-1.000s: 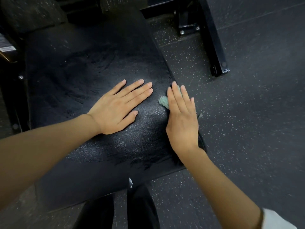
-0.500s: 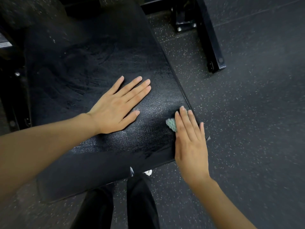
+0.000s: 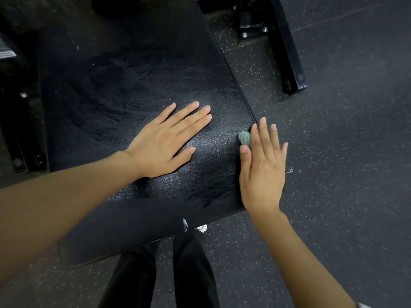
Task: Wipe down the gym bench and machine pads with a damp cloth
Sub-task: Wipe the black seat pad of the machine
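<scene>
Black trouser legs (image 3: 155,274) stand nearest, just below the near edge of the padded surface (image 3: 111,96), a dark textured bench top with a dull wet sheen and faint wipe streaks. The right hand (image 3: 262,165) lies palm down over the surface's right edge, fingers straight and close together, the outer ones reaching past the edge over the floor; it presses rather than grips. Under its index finger and thumb is the pale green cloth (image 3: 244,137), bunched small, with only a knobbly corner showing at the rim of the surface just left of the fingers. The left hand (image 3: 164,141) rests flat on the middle of the surface, fingers spread a little and pointing up and right, holding nothing, near the cloth but apart from it. Half a second ago the right hand and cloth were closer to the near right corner, below the level of the left thumb tip; they have since slid away along the right edge to sit about level with that thumb, while the left hand has kept its place. Beyond lies the speckled rubber floor (image 3: 344,196), and farther off a black steel frame foot (image 3: 287,52) with bolts.
</scene>
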`<state>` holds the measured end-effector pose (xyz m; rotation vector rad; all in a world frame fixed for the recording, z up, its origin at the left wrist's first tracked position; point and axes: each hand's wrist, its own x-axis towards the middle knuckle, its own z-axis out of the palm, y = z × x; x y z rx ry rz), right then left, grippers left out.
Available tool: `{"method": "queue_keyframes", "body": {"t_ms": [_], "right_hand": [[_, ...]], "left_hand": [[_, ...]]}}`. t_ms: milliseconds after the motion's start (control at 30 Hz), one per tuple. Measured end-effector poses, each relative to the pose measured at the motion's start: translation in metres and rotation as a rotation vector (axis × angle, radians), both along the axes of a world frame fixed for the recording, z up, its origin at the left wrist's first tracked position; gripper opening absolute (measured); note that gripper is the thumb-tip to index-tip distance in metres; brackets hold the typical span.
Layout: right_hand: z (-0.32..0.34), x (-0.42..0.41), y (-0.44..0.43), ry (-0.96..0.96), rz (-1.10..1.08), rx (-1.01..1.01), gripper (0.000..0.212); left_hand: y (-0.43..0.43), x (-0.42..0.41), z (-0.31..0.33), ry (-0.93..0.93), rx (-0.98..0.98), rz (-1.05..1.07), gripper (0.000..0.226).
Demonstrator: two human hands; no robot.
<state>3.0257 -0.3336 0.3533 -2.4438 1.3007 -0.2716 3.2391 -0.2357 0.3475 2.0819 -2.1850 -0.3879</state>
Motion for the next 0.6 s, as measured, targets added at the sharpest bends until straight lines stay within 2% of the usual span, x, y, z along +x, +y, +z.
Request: {"method": "queue_keyframes", "body": {"t_ms": [200, 433, 600], "right_hand": [[0.003, 0.012, 0.037, 0.024, 0.027, -0.034, 0.060], [0.002, 0.025, 0.091, 0.048, 0.184, -0.078, 0.047], [0.004, 0.006, 0.067, 0.088, 0.244, -0.105, 0.072]], "left_hand": [[0.000, 0.001, -0.001, 0.008, -0.007, -0.001, 0.065], [0.001, 0.003, -0.002, 0.015, -0.018, -0.026, 0.063], [0.007, 0.009, -0.002, 0.031, -0.021, -0.098, 0.062]]}}
